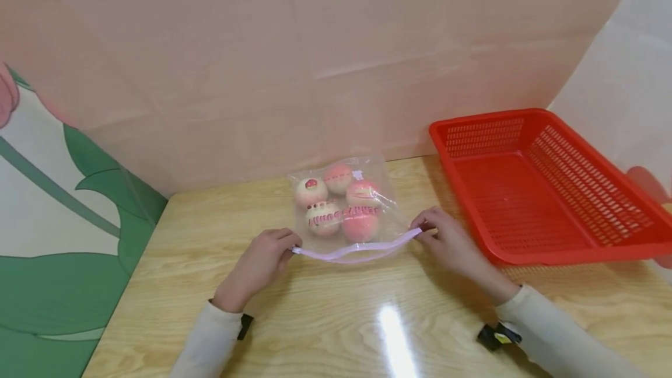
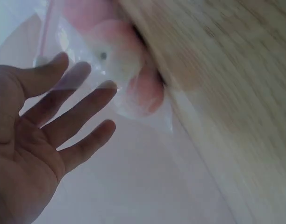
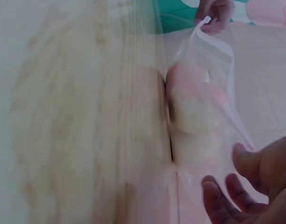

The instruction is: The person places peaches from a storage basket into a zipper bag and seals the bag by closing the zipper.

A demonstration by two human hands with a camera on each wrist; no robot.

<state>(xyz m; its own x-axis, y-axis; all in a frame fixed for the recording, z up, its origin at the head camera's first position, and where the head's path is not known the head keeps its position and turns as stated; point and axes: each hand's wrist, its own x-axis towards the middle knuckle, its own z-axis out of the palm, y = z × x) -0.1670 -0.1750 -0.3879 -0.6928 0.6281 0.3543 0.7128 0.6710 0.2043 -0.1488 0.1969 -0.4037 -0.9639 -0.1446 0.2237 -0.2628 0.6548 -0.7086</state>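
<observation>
A clear zip bag (image 1: 388, 200) with red print lies on the wooden table in the head view. Inside it sit several round pink and cream balls (image 1: 362, 226), one showing a strawberry picture. The lilac zip strip (image 1: 362, 247) along its near edge parts into two lines at the middle. My left hand (image 1: 262, 264) pinches the strip's left end, beside a small pale slider (image 1: 297, 250). At the right end, my right hand (image 1: 448, 244) pinches the corner between thumb and fingertips. The left wrist view shows that hand's other fingers (image 2: 82, 114) spread loosely.
To the right stands a red plastic basket (image 1: 472, 206) with perforated sides, close to my right forearm. A beige covered wall (image 1: 252, 104) rises behind the wooden table (image 1: 315, 319). A green leaf-patterned panel (image 1: 52, 284) borders the left side.
</observation>
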